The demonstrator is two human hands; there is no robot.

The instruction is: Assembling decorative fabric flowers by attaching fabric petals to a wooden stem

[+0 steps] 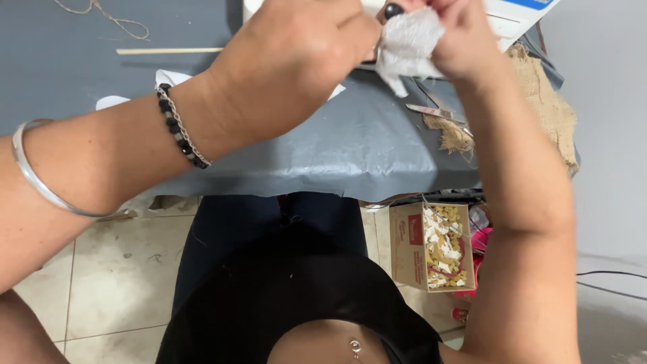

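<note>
Left to right: the left hand (296, 61), wrist bearing a beaded bracelet (180, 128), closes its fingers on a small white cloth piece (408, 44) held above the grey-covered table (337, 148). The right hand (465, 34) pinches the same piece from the other side. Scissors (435, 111) and burlap (546, 101) lie on the table; below, a cardboard box (431, 246) of scraps sits on the floor.

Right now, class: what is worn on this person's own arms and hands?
Both arms are bare, with no sleeves. The left arm wears a plain silver bangle and, at the wrist, a black bead bracelet with a silver chain. One fingernail is painted black.
</note>
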